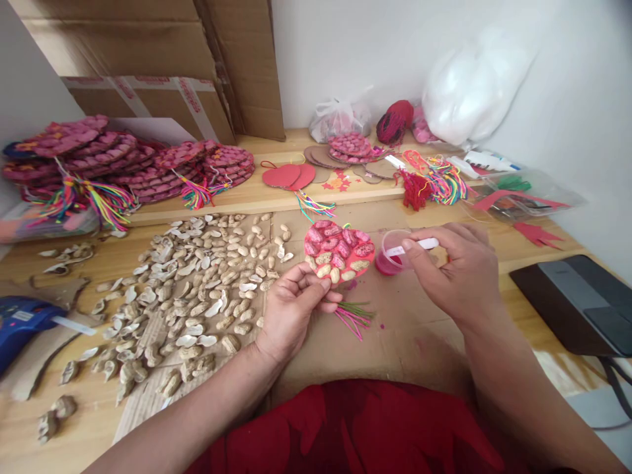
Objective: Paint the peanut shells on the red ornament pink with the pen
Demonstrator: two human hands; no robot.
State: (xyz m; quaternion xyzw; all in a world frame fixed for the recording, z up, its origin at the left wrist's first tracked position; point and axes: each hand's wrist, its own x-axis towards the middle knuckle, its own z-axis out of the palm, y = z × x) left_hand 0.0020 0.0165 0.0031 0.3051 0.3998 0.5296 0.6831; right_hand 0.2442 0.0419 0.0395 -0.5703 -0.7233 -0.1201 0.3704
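Observation:
My left hand (301, 296) pinches the lower edge of a red heart-shaped card (328, 245) covered with peanut shells. Its upper shells are painted pink, while several along the bottom are still bare tan. Green and pink tassel threads (356, 317) hang below it. In my right hand (457, 266), fingers closed, is a slim white-handled paintbrush (423, 245). The brush slants down into a small clear plastic cup (395, 240) of pink paint, just right of the heart; its bristles cannot be made out.
Loose peanut shells (217, 263) spread over the cardboard on the left, near a blue glue gun (22, 326). Stacked pink hearts (99, 158), plain red hearts (289, 176) and colourful tassels (444, 181) line the raised back shelf. A dark flat device (577, 303) lies at right.

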